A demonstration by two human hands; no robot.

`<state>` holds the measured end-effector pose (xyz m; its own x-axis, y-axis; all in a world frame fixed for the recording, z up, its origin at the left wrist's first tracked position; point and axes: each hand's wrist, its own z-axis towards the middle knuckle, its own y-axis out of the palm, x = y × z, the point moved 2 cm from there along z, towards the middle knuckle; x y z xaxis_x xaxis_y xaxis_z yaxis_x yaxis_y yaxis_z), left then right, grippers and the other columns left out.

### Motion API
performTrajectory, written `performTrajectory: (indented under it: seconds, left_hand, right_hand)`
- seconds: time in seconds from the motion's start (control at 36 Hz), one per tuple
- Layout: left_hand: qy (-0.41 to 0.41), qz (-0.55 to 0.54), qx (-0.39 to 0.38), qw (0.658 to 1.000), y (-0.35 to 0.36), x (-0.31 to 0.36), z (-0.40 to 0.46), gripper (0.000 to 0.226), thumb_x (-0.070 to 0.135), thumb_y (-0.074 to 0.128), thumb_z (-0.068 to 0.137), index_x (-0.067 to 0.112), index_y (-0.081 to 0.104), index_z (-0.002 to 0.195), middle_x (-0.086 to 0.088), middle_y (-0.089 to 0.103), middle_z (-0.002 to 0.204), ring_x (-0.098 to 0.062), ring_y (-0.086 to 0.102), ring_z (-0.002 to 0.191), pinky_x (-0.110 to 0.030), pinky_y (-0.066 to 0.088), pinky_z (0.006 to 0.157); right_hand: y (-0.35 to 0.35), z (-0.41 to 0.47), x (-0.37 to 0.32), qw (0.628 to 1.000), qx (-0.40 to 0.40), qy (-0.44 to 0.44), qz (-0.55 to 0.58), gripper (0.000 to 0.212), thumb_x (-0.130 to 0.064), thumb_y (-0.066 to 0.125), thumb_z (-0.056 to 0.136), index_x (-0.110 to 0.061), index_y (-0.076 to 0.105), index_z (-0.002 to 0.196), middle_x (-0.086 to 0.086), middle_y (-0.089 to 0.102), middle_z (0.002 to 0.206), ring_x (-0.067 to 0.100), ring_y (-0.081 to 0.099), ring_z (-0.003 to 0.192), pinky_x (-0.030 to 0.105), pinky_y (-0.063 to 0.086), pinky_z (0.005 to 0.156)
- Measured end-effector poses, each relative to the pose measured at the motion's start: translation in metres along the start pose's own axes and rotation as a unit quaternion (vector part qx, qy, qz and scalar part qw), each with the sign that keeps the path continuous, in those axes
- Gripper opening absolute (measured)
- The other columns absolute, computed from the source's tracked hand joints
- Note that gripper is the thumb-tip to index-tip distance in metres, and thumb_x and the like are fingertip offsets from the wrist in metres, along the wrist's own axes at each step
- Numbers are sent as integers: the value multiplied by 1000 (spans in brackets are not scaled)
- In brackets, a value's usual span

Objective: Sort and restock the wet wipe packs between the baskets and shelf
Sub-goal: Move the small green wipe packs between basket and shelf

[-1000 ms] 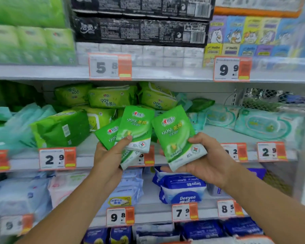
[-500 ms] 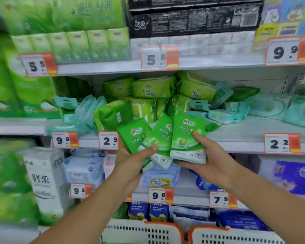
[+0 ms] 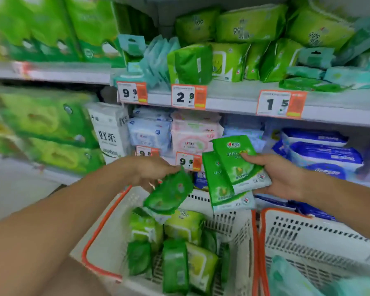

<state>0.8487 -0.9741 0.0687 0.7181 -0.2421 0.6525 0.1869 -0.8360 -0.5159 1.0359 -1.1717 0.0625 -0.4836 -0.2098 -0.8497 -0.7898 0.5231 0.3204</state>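
- Pinching one small green pack (image 3: pixel 169 194) by its upper edge, the left hand (image 3: pixel 153 170) hangs over the left basket (image 3: pixel 98 231); the fingers curl down around the pack's top, and the pack is motion-blurred, so its print cannot be read.
- The right hand (image 3: pixel 280 178) grips two green wet wipe packs (image 3: pixel 233 171) fanned one over the other, thumb laid across the front pack (fingers underneath, mostly hidden).
- The left basket holds a jumble of green and yellow-green packs (image 3: pixel 175 248); its near edge is cut off by the frame.
- The right basket (image 3: pixel 308 238) shows only a pale teal pack (image 3: pixel 286 276) at the bottom corner, partly cropped.
- Both forearms reach forward from the lower corners, the left wrist bent downward, the right palm turned up and inward.
- The shelf (image 3: pixel 233 101) above carries more green packs; its far left is blurred.
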Motion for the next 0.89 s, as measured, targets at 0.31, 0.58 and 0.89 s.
performTrajectory:
  seconds: [0.31,0.58,0.89]
  left_hand:
    - [86,-70,13,994,2,8,17,56,5,79,81,17,55,131,-6,74,108,-22,73,87,-31,60,63]
    - [160,38,95,982,-17,47,19,25,34,59,97,10,67,100,-8,74,97,-27,73,85,-38,60,79]
    - [489,225,254,804,20,286,22,32,45,59,91,22,68,110,1,71,108,-17,65,102,-29,51,88]
  right_hand:
    - [13,24,25,999,-23,30,-22,26,-25,54,97,-12,67,117,19,70,119,35,70,100,57,50,94]
    - [1,25,-24,911,51,-80,-401,11,-3,64,92,-10,62,101,17,65,97,28,64,72,33,55,66]
    - [-121,-63,-205,644,456,-344,-509,27,-30,82,73,-20,70,95,-1,71,90,17,67,87,34,53,83]
